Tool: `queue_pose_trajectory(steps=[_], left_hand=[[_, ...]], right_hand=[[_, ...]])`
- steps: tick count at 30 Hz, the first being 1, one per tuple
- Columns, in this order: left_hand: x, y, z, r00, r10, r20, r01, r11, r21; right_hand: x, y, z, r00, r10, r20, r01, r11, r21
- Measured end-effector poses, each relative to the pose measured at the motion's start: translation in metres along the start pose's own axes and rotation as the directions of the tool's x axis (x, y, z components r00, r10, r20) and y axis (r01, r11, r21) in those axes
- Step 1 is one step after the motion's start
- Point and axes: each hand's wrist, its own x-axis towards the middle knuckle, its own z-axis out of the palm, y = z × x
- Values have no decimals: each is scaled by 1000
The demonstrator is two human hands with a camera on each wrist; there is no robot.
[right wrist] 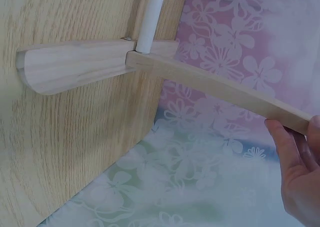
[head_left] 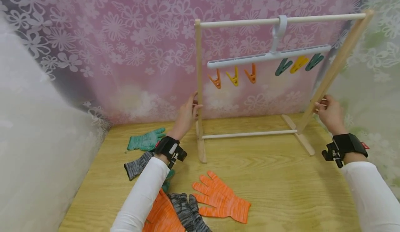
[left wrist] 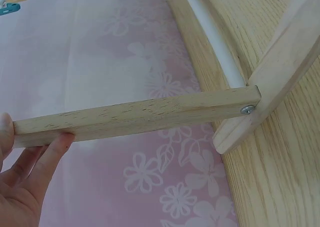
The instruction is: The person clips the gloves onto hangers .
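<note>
Pale wood is held on both sides: the wooden rack stands on the worktop between the two hands. The left hand is nearly closed, thumb and fingers pinching the left post; the right hand likewise grips the right post (both well above the rack's feet). Higher up, between the hands, hangs a pale clip hanger, with two orange clothespins and a yellow clothespin toward the left hand, two green clothespins and another yellow one toward the right. Nearer the body than the left hand lie green, grey and orange knit gloves, some partly hidden by the left sleeve.
</note>
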Motion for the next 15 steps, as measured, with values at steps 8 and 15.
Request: queue_pose_trajectory(steps=[8,15], left_hand=[[-8,-6,-13,1000,-15,-3,14,998,-67],[-15,-14,-24,1000,-9,-13,8,997,-77]], right_hand=[[-9,-11,9,1000,-21,-3,21,1000,-13],[-14,-16,20,999,-34,-38,35,999,16]])
